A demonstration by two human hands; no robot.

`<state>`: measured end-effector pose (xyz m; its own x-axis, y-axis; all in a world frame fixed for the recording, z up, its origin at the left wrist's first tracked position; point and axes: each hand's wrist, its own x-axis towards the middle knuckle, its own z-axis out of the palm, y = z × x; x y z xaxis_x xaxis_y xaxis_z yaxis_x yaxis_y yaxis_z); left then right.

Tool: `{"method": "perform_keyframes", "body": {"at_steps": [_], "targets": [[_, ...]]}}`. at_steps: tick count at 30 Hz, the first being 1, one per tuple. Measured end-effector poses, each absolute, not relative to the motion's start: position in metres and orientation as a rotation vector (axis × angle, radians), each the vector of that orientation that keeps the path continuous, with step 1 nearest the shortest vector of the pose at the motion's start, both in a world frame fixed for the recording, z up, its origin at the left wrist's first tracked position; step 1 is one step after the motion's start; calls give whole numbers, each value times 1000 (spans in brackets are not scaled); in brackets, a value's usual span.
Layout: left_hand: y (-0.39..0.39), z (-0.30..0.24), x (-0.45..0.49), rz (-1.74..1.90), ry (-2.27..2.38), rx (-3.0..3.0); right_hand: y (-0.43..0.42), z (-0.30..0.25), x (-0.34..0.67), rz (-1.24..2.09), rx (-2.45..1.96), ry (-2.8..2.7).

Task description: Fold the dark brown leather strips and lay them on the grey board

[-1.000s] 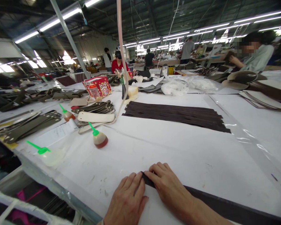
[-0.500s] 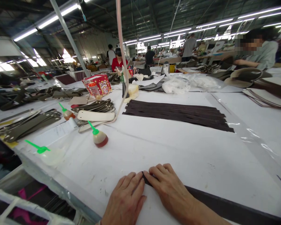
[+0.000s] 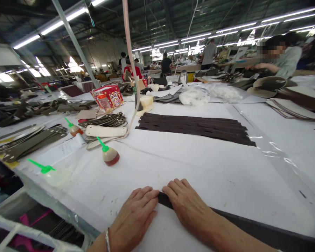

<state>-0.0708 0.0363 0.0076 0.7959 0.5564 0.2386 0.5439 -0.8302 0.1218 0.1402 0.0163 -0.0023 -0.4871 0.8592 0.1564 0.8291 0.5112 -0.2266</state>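
A long dark strip (image 3: 252, 224) runs from the lower right across the white table to a point between my two hands. My left hand (image 3: 136, 213), with a bracelet at its wrist, has its fingers pressed together at the strip's left end. Its index fingertip and thumb are close to that end; the exact hold is partly hidden. My right hand (image 3: 186, 206) lies over the strip just to the right, fingers curled down onto it and covering part of it. A short stretch of strip shows between the hands.
Beyond my hands lies a row of dark brown strips (image 3: 194, 127). To the left stand green-tipped squeeze bottles (image 3: 111, 156) and stacked straps (image 3: 106, 131). A pale hose (image 3: 130, 35) hangs down to the table. Plastic bags (image 3: 194, 95) lie farther back. A co-worker (image 3: 286, 57) sits at right.
My left hand has shifted slightly left and its bracelet has come into view. The gap between my hands has widened, showing more strip. The whole view has moved slightly.
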Motion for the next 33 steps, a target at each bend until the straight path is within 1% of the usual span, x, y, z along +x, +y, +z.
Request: {"method": "perform_keyframes", "body": {"at_steps": [4,8,12,21,33], "targets": [[39,13,-68,423,862,2907,13,3,154,178,-1303,-2570],[41,14,-64,446,856,2880,8,7,163,100,-1206,-2649],[44,15,-58,378,821,2903,6,7,169,52,-1162,-2672],[45,16,-55,267,803,2960,-3,8,185,2,-1161,-2709],[41,12,-49,222,833,3101,-22,11,215,-29,-1168,-2731]]}}
